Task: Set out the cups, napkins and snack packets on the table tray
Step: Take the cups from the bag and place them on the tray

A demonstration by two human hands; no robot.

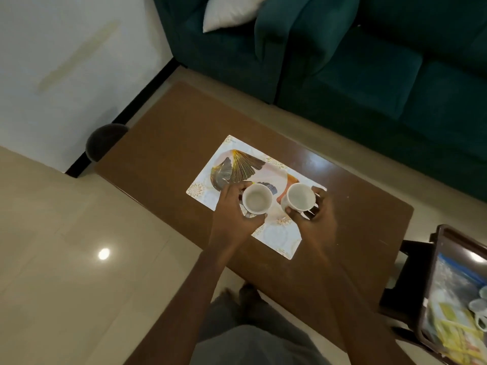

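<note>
1. At the far left a dark round object (106, 142) sits on the floor against the white wall, just off the corner of the tabletop (168, 133).
2. The brown tabletop runs diagonally across the view. A patterned tray (237, 159) lies flat on it near the middle, white with a gold-and-grey fan-leaf print.
3. The left hand (233, 206) reaches in over the near half of the tray. Its grip is wrapped round the left cup (257, 198), with the fingers on the far side and the thumb along the near side.
4. The left cup is white, upright and empty, with its mouth facing up, over the tray's middle. Whether its base touches the tray cannot be told.
5. The right cup (299, 196), white, upright and empty too, stands just beside it with a small gap between them, above the tray's right part.
6. The right hand (317, 209) holds this cup, its grip curled round the right side and the thumb on the near wall.
7. Behind the tabletop stands a teal sofa (369, 75) with a white cushion (229, 11) on its left seat.
8. At the far right edge a dark-rimmed tray (432, 285) rests on a dark stand. It carries more white cups (479, 309) and blurred yellow packets (453, 330).
</note>
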